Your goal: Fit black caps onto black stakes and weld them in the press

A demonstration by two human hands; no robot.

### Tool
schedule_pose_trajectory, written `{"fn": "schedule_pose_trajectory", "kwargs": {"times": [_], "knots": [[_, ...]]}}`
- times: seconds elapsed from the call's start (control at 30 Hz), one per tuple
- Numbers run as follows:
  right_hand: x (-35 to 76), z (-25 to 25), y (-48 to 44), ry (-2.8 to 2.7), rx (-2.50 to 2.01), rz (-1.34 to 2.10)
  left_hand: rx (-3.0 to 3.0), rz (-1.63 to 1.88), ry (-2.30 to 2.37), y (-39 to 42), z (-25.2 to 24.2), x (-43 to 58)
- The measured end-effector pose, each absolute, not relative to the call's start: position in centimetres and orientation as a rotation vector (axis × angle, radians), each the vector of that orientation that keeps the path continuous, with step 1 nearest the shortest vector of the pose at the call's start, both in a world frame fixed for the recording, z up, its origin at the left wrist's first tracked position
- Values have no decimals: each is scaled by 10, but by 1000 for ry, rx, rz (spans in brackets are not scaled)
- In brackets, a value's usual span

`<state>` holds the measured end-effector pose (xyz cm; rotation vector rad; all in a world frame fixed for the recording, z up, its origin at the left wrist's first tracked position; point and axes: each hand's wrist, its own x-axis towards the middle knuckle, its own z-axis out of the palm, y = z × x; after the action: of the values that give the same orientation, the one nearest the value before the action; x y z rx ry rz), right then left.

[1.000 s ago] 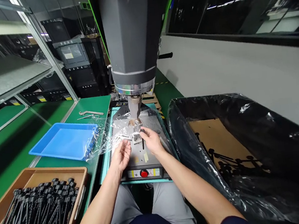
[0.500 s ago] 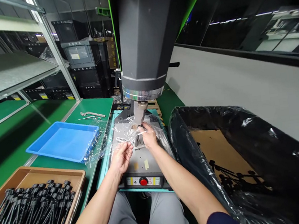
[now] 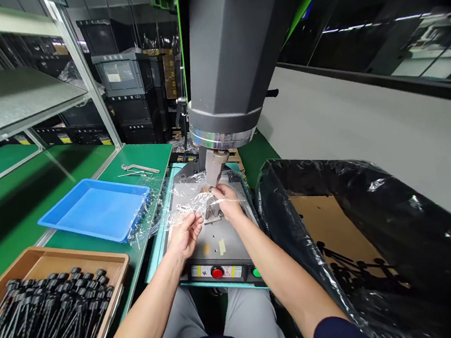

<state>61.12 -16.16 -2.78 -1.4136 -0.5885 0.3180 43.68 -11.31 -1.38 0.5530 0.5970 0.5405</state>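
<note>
Grey plate (image 3: 237, 245) has clear film (image 3: 189, 194) running crosswise below the horn (image 3: 214, 166), left hand (image 3: 185, 237) apparently pinching it, right hand (image 3: 228, 202) nearer the horn, grip unclear.

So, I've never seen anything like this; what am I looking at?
No robot here: someone works bare-handed, filmed by a camera on their own head. A big grey machine points its metal tip down toward a metal plate. The right hand is near the tip, the left hand near clear plastic film; what either holds is hard to tell. To the left sit a blue tray and a brown tray of black parts; to the right, black plastic sheeting surrounds more dark parts.
</note>
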Motion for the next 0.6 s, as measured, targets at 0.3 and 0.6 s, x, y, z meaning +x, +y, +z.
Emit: {"fn": "schedule_pose_trajectory", "kwargs": {"times": [0.3, 0.6], "knots": [[626, -45, -184, -384, -1337, 466, 686, 587, 620, -113, -23, 442], [665, -49, -180, -312, -1435, 496, 758, 652, 599, -106, -37, 445]]}}
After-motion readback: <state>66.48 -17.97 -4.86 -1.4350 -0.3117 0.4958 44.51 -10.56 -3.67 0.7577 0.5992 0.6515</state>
